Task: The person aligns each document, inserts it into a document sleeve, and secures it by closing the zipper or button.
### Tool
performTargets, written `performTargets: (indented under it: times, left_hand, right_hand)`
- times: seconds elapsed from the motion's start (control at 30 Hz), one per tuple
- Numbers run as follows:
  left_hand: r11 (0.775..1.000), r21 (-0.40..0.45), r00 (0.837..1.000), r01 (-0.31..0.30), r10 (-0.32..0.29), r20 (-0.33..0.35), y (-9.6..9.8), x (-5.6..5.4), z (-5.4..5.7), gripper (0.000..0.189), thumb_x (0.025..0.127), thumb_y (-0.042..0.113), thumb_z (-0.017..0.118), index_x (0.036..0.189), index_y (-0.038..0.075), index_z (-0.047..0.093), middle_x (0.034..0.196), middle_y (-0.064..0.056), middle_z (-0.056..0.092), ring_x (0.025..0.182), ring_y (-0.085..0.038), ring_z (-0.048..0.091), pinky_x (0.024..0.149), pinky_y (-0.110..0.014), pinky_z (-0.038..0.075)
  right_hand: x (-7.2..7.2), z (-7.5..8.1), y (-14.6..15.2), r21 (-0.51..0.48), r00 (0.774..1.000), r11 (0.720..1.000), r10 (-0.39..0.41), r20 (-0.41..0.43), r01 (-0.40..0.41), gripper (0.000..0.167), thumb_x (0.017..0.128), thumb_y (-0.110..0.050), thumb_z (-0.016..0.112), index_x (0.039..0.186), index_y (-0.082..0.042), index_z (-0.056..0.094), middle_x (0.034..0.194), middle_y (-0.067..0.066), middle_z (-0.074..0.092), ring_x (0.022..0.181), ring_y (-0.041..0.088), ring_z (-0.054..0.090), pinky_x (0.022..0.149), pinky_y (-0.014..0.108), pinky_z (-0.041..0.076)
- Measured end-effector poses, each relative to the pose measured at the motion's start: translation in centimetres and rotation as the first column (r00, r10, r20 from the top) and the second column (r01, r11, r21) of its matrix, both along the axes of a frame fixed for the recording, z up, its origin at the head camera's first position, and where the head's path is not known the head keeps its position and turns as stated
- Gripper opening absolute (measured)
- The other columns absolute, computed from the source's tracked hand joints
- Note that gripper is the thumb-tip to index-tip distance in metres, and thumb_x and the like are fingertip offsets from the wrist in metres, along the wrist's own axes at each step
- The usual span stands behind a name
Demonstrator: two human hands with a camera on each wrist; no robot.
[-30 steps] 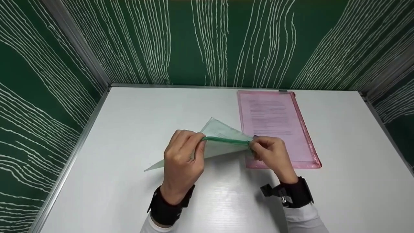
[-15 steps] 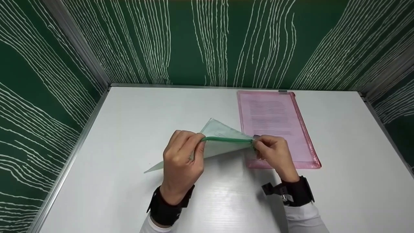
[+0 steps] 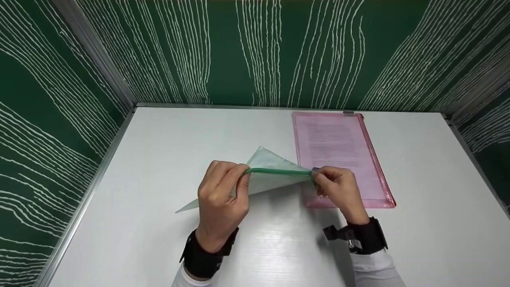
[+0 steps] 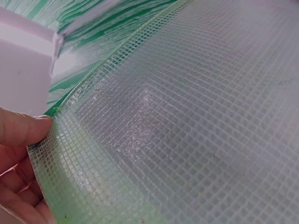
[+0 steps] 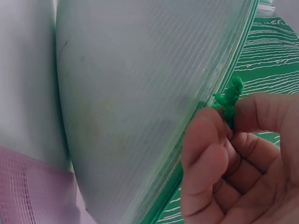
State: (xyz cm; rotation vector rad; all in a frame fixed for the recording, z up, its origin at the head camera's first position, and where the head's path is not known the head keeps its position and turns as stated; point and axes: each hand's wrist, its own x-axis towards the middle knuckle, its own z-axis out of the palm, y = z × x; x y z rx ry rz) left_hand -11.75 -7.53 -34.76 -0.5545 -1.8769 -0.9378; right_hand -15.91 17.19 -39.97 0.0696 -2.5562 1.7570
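Observation:
A pale green mesh zipper pouch (image 3: 267, 184) is held up over the table, tilted, with its darker green zipper (image 3: 281, 172) running between both hands. My left hand (image 3: 223, 199) pinches the zipper edge between thumb and fingers; the left wrist view shows the thumb (image 4: 25, 128) on the mesh corner. At the zipper's right end, my right hand (image 3: 338, 189) pinches with thumb and curled index finger. Up close in the right wrist view, a ragged green zipper pull (image 5: 229, 100) sticks out between those fingertips. Part of the pouch is hidden behind my left hand.
A pink mesh zipper pouch (image 3: 334, 143) with a printed sheet inside lies flat at the back right, partly under my right hand in the head view. The white table (image 3: 131, 175) is bordered by green panels (image 3: 223, 52) with white wavy lines.
My right hand has slid slightly right along the zipper to its end, then held there. My left hand has shifted a little left, still pinching the zipper edge.

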Motion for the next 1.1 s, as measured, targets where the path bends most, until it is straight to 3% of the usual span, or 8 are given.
performTargets:
  times: [0.4, 1.1]
  left_hand:
    - [1.0, -0.003, 1.0, 0.012, -0.012, 0.018, -0.1, 0.1, 0.0, 0.004, 0.082, 0.004, 0.064, 0.082, 0.005, 0.068, 0.076, -0.002, 0.059, 0.073, -0.012, 0.051, 0.066, -0.02, 0.042]
    - [1.0, 0.001, 1.0, 0.005, -0.005, -0.003, 0.0, 0.1, -0.1, 0.004, 0.082, 0.003, 0.064, 0.081, 0.004, 0.068, 0.077, -0.003, 0.059, 0.071, -0.013, 0.05, 0.064, -0.021, 0.042]
  right_hand:
    - [-0.1, -0.1, 0.2, 0.011, 1.0, 1.0, -0.017, -0.008, 0.017, 0.015, 0.085, 0.0, 0.055, 0.077, 0.001, 0.068, 0.059, 0.016, 0.059, 0.048, 0.021, 0.056, 0.046, 0.026, 0.046]
    - [-0.7, -0.8, 1.3, -0.021, 1.0, 1.0, -0.023, 0.021, 0.023, 0.015, 0.087, -0.004, 0.055, 0.082, 0.003, 0.067, 0.07, 0.028, 0.06, 0.054, 0.028, 0.059, 0.05, 0.03, 0.049]
